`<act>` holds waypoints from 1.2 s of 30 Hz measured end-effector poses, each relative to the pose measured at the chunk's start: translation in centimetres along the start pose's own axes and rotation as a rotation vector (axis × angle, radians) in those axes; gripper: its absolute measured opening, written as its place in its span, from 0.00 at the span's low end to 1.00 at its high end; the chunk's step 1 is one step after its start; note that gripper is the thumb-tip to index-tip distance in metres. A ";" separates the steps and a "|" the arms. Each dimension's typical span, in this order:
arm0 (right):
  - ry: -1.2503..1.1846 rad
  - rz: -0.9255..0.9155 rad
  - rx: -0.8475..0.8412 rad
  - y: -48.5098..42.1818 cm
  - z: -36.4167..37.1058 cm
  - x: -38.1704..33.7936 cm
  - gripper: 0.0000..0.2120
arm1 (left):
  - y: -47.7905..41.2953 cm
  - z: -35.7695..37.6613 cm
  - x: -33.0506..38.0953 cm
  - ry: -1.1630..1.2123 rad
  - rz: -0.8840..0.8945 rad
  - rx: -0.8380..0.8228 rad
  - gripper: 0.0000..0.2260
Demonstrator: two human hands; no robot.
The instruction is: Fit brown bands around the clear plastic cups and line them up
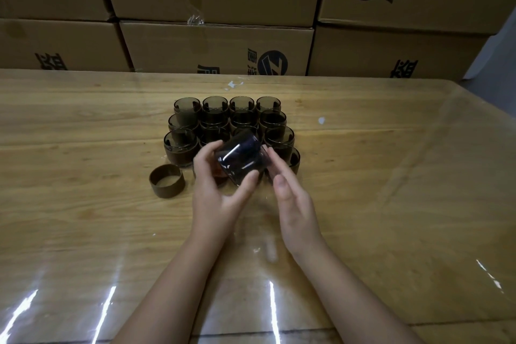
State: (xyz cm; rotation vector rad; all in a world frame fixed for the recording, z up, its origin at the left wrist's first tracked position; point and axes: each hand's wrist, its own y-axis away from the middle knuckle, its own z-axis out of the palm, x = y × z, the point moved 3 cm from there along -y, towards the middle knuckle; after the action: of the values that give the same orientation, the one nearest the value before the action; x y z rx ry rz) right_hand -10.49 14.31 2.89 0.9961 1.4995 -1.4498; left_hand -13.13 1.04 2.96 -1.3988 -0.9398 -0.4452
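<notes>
A dark, smoky clear plastic cup (240, 158) is tilted above the table with no band on it. My left hand (216, 193) grips it from the left and below, thumb across its lower edge. My right hand (290, 198) touches its right side with flat, extended fingers. Behind it stand several banded cups (215, 109) in rows. A loose brown band (167, 180) lies on the table to the left of my left hand.
The wooden table (391, 176) has a glossy clear cover with glare streaks near the front edge. Stacked cardboard boxes (217, 45) form a wall right behind the table. Small white scraps (321, 120) lie near the cups.
</notes>
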 end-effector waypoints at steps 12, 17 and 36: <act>0.065 -0.053 0.080 0.2 -0.3 -0.5 0.30 | -0.3 0.3 0.0 -0.256 0.104 -0.116 0.29; 0.022 -0.040 0.122 -0.2 -1.0 -0.7 0.26 | 0.4 1.1 1.0 -0.155 0.088 -0.300 0.29; 0.188 -0.027 0.273 -0.7 -1.4 1.1 0.27 | 0.6 2.5 1.8 0.325 -0.310 -0.258 0.21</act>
State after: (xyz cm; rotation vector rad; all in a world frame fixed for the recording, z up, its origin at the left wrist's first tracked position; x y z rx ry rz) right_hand -11.63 15.72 2.13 1.3116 1.4748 -1.6494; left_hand -12.34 4.01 3.68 -1.3582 -0.8522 -1.0257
